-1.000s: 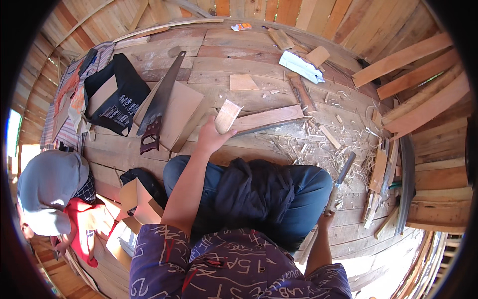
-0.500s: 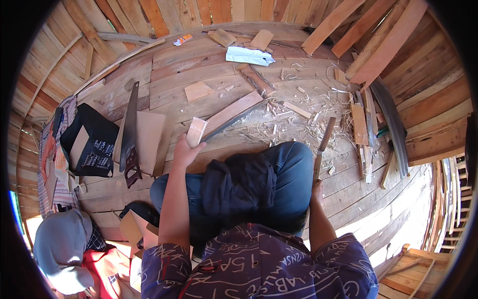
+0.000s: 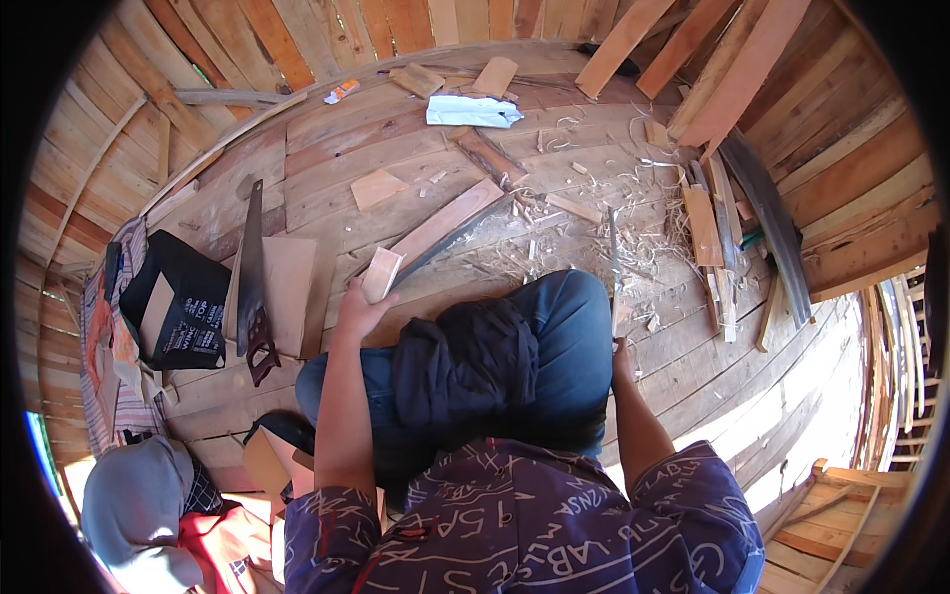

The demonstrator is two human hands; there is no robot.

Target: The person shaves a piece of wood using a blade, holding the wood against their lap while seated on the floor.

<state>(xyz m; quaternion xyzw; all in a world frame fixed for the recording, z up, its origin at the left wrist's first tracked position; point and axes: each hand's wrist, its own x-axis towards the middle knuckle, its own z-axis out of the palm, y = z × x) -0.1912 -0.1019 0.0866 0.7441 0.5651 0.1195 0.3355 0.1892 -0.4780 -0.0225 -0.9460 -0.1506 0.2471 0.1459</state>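
Note:
My left hand point(image 3: 362, 312) is closed around a small pale wooden block point(image 3: 380, 277), in front of my left knee. Just beyond it, a long plank point(image 3: 450, 220) lies slantwise on the floor with a dark strip along its near side. By my right knee, my right hand point(image 3: 623, 364) grips the wooden handle of a long-bladed knife point(image 3: 613, 247). Its blade points away from me, seen nearly edge-on, and stays apart from the block. A dark cloth point(image 3: 465, 361) lies across my lap.
A handsaw point(image 3: 253, 267) leans by a black bag point(image 3: 188, 307) on the left. Curled shavings point(image 3: 653, 233) litter the floor ahead, with wood strips point(image 3: 705, 238) to the right. Boards point(image 3: 742, 79) stand at the far right. A person in a grey covering point(image 3: 139, 500) is at lower left.
The knife in my right hand has turned from showing its flat side to nearly edge-on and swung left. My left hand still holds the block. The whole view has shifted slightly.

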